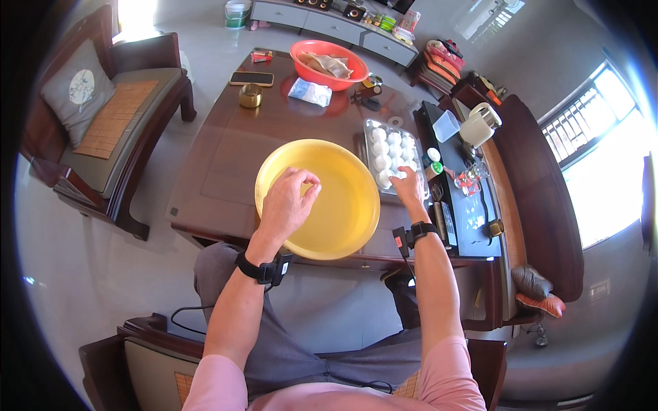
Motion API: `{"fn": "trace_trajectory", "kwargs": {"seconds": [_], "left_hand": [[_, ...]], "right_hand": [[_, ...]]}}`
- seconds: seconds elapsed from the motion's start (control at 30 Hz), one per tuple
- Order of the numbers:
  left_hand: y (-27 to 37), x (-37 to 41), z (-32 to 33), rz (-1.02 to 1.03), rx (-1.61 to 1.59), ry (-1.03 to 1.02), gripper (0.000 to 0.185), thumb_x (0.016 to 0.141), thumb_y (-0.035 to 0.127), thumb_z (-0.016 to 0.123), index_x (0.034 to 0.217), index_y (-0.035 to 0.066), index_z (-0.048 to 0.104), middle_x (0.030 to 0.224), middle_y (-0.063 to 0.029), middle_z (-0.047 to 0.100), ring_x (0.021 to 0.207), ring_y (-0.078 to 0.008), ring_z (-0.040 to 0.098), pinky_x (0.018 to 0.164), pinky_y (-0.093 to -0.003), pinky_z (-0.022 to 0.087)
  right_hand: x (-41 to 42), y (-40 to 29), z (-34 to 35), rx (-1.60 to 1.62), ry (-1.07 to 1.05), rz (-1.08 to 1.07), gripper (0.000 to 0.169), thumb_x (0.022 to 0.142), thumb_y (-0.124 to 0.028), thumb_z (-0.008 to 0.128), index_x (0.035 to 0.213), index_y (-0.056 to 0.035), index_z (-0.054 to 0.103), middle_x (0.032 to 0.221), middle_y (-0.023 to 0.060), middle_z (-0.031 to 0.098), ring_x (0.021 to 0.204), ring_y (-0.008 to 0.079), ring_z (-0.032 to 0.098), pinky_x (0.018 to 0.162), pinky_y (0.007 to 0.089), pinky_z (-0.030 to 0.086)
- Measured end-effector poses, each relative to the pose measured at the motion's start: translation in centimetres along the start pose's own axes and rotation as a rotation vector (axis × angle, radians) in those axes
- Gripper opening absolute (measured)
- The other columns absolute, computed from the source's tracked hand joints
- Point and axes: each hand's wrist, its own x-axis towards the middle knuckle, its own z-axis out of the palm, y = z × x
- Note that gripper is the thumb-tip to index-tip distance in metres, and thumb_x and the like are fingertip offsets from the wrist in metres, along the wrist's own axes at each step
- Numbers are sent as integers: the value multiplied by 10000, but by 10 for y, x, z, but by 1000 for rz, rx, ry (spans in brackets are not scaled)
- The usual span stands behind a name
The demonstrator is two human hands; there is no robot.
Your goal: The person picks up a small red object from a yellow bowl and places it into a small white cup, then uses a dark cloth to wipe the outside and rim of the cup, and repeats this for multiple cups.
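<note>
A round yellow plastic basin (339, 205) stands at the near edge of the dark wooden table. Over its left side hovers my left hand (293, 198), fingers curled and thumb apart from the forefinger, with nothing visible between them. To the right of the basin lies a clear plastic tray (368, 134) holding several white, egg-like round pieces (394, 138). My right hand (410, 186) reaches into the tray's near end, thumb and fingers around one white piece (400, 175). Whether that piece is lifted cannot be seen. Each wrist wears a black strap with a small device.
Farther back stand a red basin (329, 79) with cloth-like material, a soft packet (310, 92), a brass cup (251, 96) and a phone (252, 78). On the right, a black tea tray (473, 226) carries a kettle (479, 126), a plastic cup (445, 126) and glasses (468, 182).
</note>
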Motion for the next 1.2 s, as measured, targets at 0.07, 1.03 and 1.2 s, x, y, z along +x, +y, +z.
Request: {"fn": "trace_trajectory", "kwargs": {"seconds": [0.07,1.03,1.2], "left_hand": [[0,1,-3,-15,4,8,130,912,108,708,1006,18,701,1017,-135,694,962,-296,680,849,-367,538],[-4,0,-10,-58,125,-141,170,931,199,706,1017,53,711,1023,-115,703,953,-310,691,840,-404,547],[-9,-10,4,-39,268,-422,280,926,251,713,1113,42,706,1061,-148,720,1000,-328,693,867,-415,543]], "right_hand": [[5,2,9,-111,-11,-35,574,806,-343,743,1334,-139,644,1287,199,660,1196,395,629,999,496,501],[-101,-80,-24,294,-547,-369,458,829,-245,760,1170,50,684,891,93,715,684,154,660,614,277,522],[-114,-93,-14,232,-696,-417,469,818,-246,771,1181,36,677,954,105,717,720,148,659,625,274,533]]}}
